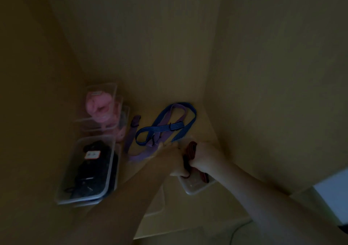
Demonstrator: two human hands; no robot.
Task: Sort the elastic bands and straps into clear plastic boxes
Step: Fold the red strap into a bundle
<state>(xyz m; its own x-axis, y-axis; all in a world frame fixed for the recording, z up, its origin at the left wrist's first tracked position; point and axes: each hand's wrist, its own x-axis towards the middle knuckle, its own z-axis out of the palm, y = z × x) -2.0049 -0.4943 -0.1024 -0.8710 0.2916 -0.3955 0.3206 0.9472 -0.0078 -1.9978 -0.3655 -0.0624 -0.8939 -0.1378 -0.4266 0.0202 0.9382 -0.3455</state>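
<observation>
The scene is dim. My right hand (202,157) grips a dark red strap (191,148) over a clear plastic box (194,187) at the right; more red strap lies inside it. My left hand (173,160) holds the same strap and touches the box's left rim. A blue striped elastic band (165,127) lies looped on the shelf behind my hands. A purple strap (139,156) runs under and beside it. At the left, a clear box (84,169) holds black bands. Behind it, another clear box (99,107) holds pink bands.
The wooden shelf (143,224) is boxed in by a back wall and side walls of a cupboard. A flat clear lid (154,207) lies partly under my left forearm. The shelf's front edge runs along the bottom.
</observation>
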